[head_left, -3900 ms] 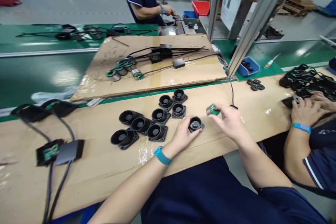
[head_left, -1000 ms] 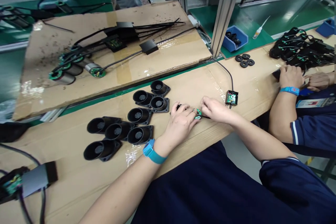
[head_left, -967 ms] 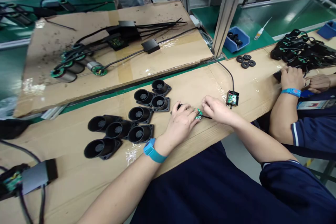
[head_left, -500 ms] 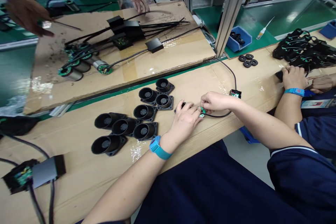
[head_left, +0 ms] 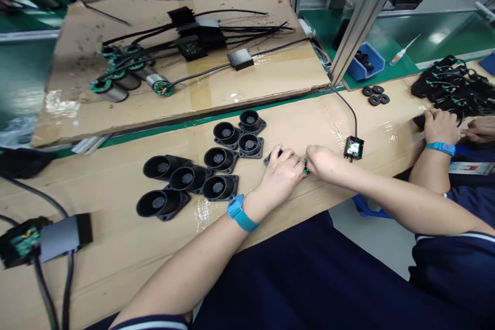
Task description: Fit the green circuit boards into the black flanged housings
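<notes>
At the lower left a grey cabled box (head_left: 58,237) was seen on the cardboard surface (head_left: 127,268), with a cluster of black housings (head_left: 187,178) laid out left of centre. Just right of these, one black housing (head_left: 270,156) was clasped on the surface under the closed left grip (head_left: 280,179), and a green-ringed part (head_left: 305,167) was pinched at centre by the right grip (head_left: 324,163). A small open box (head_left: 353,147) was seen just to its right.

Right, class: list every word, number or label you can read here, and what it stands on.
None can be read.
Co-worker's white card: print too blurred.
Small boxed circuit board: markings too small.
Green board in right hand: too small.
</notes>
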A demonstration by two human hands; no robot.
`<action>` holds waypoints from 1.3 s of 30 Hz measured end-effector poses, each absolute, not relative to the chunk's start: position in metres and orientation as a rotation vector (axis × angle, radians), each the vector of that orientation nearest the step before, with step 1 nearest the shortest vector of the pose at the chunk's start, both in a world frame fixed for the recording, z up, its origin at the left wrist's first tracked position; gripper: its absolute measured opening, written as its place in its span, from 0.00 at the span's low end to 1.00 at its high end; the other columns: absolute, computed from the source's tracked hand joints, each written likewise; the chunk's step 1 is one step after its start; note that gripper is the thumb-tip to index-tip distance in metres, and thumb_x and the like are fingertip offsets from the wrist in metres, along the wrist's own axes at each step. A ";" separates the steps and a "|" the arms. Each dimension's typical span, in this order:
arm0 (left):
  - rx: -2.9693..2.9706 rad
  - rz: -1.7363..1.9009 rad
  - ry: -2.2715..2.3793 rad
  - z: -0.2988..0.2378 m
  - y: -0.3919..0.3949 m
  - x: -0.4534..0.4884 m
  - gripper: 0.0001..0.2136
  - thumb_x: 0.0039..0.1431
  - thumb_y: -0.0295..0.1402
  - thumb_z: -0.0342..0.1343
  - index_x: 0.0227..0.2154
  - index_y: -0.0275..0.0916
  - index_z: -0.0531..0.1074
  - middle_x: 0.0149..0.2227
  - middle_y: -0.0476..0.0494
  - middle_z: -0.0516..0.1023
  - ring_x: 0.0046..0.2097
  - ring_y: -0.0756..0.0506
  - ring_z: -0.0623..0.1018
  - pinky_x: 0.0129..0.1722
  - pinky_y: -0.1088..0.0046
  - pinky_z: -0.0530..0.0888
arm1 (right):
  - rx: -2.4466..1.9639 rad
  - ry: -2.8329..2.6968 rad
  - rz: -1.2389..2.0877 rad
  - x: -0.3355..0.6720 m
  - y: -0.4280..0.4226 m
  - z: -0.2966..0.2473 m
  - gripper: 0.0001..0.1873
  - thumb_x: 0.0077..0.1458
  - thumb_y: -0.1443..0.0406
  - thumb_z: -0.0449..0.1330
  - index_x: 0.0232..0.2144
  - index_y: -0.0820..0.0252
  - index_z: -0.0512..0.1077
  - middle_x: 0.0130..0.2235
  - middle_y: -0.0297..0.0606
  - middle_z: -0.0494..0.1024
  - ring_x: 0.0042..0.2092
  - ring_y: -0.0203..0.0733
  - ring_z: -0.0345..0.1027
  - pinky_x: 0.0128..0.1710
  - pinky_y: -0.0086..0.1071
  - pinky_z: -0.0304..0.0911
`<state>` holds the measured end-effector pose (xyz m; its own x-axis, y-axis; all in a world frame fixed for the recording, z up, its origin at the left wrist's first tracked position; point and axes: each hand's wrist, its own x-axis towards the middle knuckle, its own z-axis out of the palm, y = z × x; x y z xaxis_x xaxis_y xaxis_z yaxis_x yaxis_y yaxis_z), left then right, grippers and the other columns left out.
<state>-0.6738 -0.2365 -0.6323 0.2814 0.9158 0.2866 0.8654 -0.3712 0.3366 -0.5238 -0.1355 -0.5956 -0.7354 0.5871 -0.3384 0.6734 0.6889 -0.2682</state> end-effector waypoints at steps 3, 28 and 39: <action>2.437 0.659 1.684 -0.631 -0.237 -0.675 0.11 0.67 0.33 0.54 0.46 0.36 0.77 0.41 0.37 0.82 0.50 0.37 0.74 0.62 0.43 0.62 | 1.123 2.720 -0.579 -0.518 -0.147 -0.604 0.07 0.62 0.71 0.53 0.41 0.68 0.69 0.40 0.54 0.78 0.40 0.48 0.73 0.39 0.35 0.62; 2.570 0.812 1.525 -0.647 -0.234 -0.687 0.11 0.65 0.33 0.59 0.49 0.42 0.76 0.48 0.43 0.84 0.53 0.37 0.77 0.59 0.47 0.65 | 0.846 1.720 -2.489 -0.480 -0.104 -0.647 0.12 0.51 0.62 0.68 0.33 0.64 0.71 0.22 0.28 0.73 0.23 0.28 0.64 0.23 0.21 0.61; 2.536 0.793 1.601 -0.644 -0.236 -0.682 0.12 0.67 0.36 0.56 0.48 0.38 0.77 0.49 0.41 0.83 0.53 0.36 0.77 0.60 0.43 0.64 | 1.073 2.633 -0.744 -0.521 -0.137 -0.581 0.03 0.55 0.72 0.61 0.35 0.66 0.74 0.36 0.48 0.80 0.36 0.44 0.74 0.33 0.31 0.64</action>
<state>-0.6819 -0.2363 -0.6443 0.3367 0.8535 0.3976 0.8335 -0.4667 0.2959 -0.5213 -0.1365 -0.5811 -0.7155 0.5968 -0.3632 0.6986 0.6092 -0.3752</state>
